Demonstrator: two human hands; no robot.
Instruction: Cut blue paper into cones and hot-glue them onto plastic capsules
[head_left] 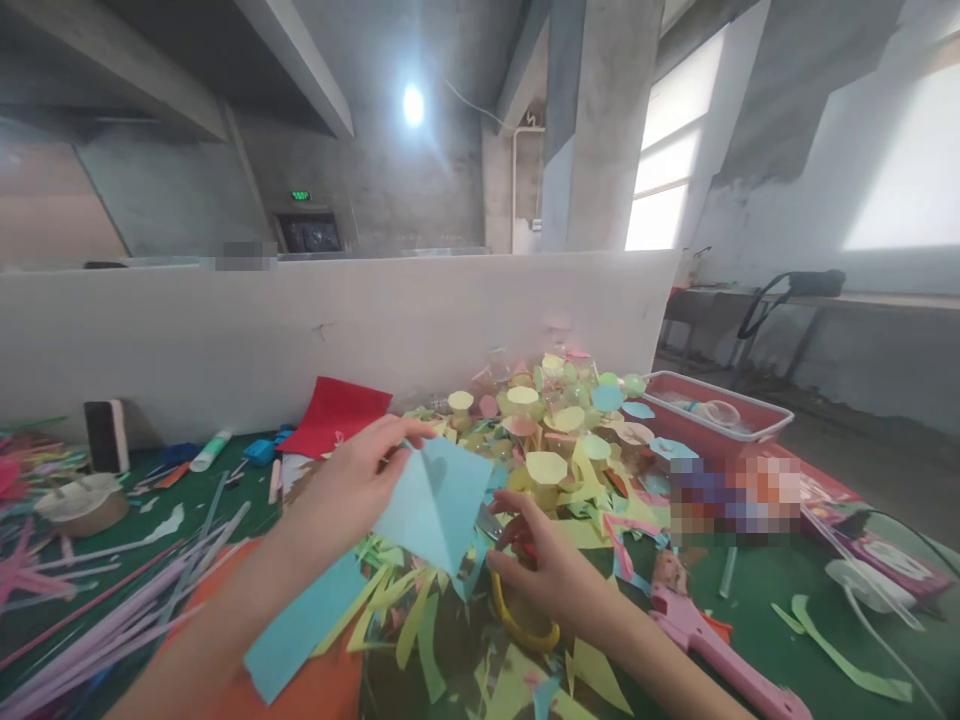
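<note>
My left hand (358, 487) pinches a light blue sheet of paper (439, 503) by its upper edge, holding it above the table. My right hand (541, 565) grips a pair of scissors with yellow and red handles (517, 610); the blades point toward the blue paper's lower right edge and are mostly hidden behind it. Under both hands lies a heap of yellow, green and blue paper strips (420, 610).
A pile of small cups topped with coloured paper discs (559, 420) sits behind the hands. A red tray (720, 410) stands at the right, a pink glue gun (712, 640) at the front right. Straws (112, 610) lie left. A white partition (300, 330) closes off the table's back.
</note>
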